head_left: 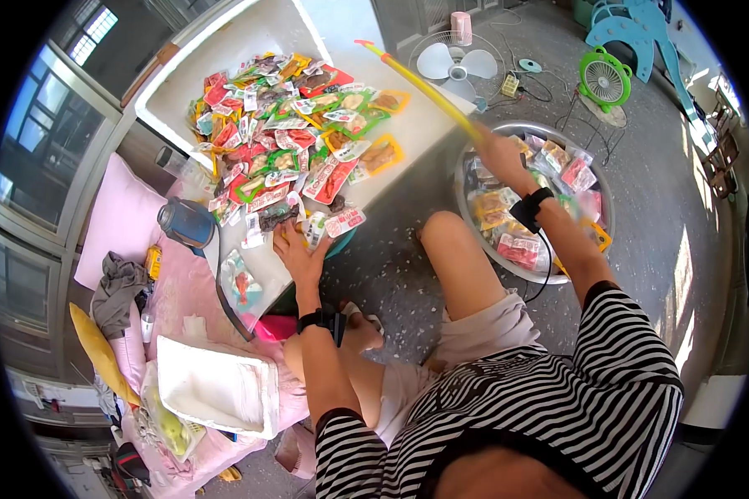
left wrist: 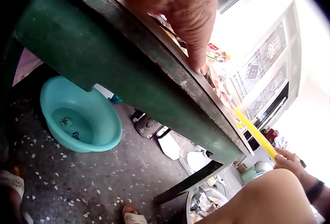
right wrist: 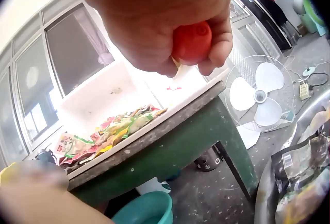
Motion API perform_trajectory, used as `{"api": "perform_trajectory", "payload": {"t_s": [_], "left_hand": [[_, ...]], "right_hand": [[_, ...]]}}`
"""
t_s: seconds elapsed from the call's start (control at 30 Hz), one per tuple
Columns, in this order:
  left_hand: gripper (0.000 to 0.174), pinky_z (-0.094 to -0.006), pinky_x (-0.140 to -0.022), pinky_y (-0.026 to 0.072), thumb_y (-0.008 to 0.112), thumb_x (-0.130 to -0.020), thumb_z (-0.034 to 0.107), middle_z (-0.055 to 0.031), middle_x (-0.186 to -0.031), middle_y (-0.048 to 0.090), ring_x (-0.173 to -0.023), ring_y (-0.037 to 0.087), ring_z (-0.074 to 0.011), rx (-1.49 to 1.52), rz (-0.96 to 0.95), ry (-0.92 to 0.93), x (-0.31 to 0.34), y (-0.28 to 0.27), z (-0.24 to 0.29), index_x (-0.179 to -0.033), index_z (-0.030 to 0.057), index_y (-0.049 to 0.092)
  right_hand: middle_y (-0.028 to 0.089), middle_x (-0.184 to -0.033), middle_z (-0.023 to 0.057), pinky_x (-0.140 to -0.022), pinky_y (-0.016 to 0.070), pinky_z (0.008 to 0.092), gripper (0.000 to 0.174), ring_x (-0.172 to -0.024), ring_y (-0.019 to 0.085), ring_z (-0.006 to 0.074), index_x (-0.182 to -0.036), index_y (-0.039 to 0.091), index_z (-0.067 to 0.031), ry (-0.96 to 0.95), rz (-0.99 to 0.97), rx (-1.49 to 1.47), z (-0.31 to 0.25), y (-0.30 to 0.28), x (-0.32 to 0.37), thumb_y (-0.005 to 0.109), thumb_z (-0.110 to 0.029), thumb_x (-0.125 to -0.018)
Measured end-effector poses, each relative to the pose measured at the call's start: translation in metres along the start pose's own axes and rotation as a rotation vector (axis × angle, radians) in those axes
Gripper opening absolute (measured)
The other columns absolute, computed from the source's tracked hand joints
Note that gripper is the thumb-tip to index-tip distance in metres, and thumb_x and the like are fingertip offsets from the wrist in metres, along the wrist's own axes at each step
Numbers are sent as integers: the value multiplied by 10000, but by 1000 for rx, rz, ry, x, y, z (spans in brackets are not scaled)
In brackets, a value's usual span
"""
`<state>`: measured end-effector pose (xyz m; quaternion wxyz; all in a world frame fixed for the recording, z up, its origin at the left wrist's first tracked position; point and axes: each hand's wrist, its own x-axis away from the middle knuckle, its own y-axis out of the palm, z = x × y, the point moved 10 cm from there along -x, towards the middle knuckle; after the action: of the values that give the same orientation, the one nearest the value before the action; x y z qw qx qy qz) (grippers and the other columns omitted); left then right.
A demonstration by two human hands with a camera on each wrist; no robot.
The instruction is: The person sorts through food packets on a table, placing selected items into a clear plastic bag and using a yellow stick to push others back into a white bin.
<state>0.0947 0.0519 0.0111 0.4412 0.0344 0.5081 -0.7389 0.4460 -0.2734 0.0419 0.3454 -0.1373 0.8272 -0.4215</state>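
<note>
Many colourful snack packets [head_left: 283, 133] lie heaped on the white tabletop, spilling from a white foam box [head_left: 171, 104]. My left hand [head_left: 301, 256] rests at the table's near edge, its fingers on packets there. In my right hand [head_left: 503, 156] is a long yellow stick [head_left: 429, 90] with a red tip, held over the table's right end; the right wrist view shows the fingers curled round its red end [right wrist: 192, 44]. Beneath that hand stands a metal basin [head_left: 612, 195] holding more packets.
A blue-grey jug [head_left: 185, 223] stands left of the heap. An empty white foam box [head_left: 216, 387] sits on the pink-covered surface. A teal basin [left wrist: 80, 113] is on the floor under the table. White [head_left: 456, 68] and green [head_left: 605, 81] fans stand beyond the metal basin.
</note>
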Motion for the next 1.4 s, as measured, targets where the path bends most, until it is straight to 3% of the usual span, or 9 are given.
{"api": "perform_trajectory", "payload": {"t_s": [0.1,0.47,0.6,0.8,0.93,1.1,1.27,1.33,1.4], "left_hand": [[910,-474,-1043,280,827,-625,351,-252,-1388,293,-1269,274,-430,-18,3,-7,0,-3,2,-1351,24,387],[885,-478,-1035,310,824,-623,364,-230,-1388,302,-1259,301,-429,-19,22,-35,-1,-11,6,-1319,-3,420],[891,-476,-1033,311,828,-615,371,-231,-1382,308,-1256,302,-431,-19,44,-20,0,-11,4,-1315,-3,421],[910,-481,-1030,310,832,-606,386,-237,-1379,308,-1255,301,-436,-21,62,-5,0,-9,1,-1316,-2,416],[942,-482,-1037,299,839,-596,390,-244,-1383,299,-1254,300,-437,27,38,-7,2,-12,2,-1332,4,397],[697,-410,-1047,285,755,-744,196,-187,-1367,340,-1290,305,-305,370,164,-76,30,-63,-16,-1337,34,425],[281,-347,-851,459,655,-802,11,-131,-1039,583,-922,586,-249,501,557,-345,125,-188,-91,-1078,-21,616],[203,-372,-773,485,650,-807,53,-119,-981,607,-798,603,-261,91,654,-414,173,-246,-127,-1002,-3,657],[231,-399,-783,478,644,-794,89,-127,-1030,599,-861,584,-291,-371,544,-593,213,-281,-167,-1017,39,680]], "right_hand": [[651,-1007,186,-810,490,448,484,-934,616,373,-1267,536,-173,4,-46,30,13,22,-33,647,-231,-799],[576,-1210,198,-938,446,402,631,-1070,567,360,-1348,463,-113,-146,-177,-77,20,70,-82,651,-227,-757],[629,-1065,228,-859,473,420,663,-985,608,367,-1346,457,-64,79,-339,-83,34,70,-81,676,-306,-769],[652,-927,222,-799,497,401,520,-861,639,346,-1236,544,5,-8,67,-82,24,17,-67,638,-301,-826],[655,-926,167,-735,509,334,417,-815,641,237,-1210,557,15,-103,39,-486,-65,-10,-29,626,-195,-857],[651,-921,101,-688,510,287,373,-793,607,150,-1218,548,20,-217,-237,-761,-191,-24,35,623,-115,-878],[656,-916,103,-678,510,283,358,-778,609,147,-1214,557,-6,-314,-367,-835,-249,-6,68,631,-101,-877],[657,-911,99,-674,507,276,356,-775,611,147,-1210,560,-12,-348,-406,-846,-263,4,75,635,-101,-873],[657,-900,98,-664,501,270,355,-759,605,145,-1207,561,-14,-376,-426,-842,-275,11,81,636,-103,-872]]}}
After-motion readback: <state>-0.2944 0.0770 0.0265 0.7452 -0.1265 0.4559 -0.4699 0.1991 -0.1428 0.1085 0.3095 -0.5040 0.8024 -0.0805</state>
